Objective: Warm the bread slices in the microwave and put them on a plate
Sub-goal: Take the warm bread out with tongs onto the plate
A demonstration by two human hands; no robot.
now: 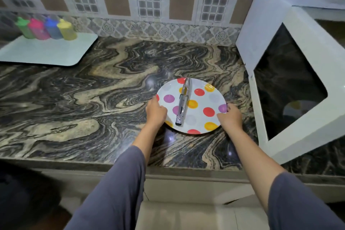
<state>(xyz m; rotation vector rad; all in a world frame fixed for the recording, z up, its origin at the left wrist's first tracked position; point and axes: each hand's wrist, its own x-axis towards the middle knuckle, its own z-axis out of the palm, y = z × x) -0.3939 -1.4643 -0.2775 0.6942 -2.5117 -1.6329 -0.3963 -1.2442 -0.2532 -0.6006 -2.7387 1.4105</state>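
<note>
A white plate (200, 101) with red, orange and purple dots lies on the marbled counter, right of centre. Metal tongs (182, 106) lie across its middle, closed, pointing away from me. My left hand (155, 113) grips the plate's left rim, thumb on top. My right hand (230, 118) grips the right rim the same way. The white microwave (265, 5) stands at the right with its door (291, 87) swung open toward me. No bread slices are visible; the oven's inside is out of view.
A white tray (46, 52) at the back left carries several coloured squeeze bottles (46, 28). The open microwave door juts over the counter just right of the plate. The tiled wall runs behind. Bare marbled counter (93, 99) spreads left of the plate.
</note>
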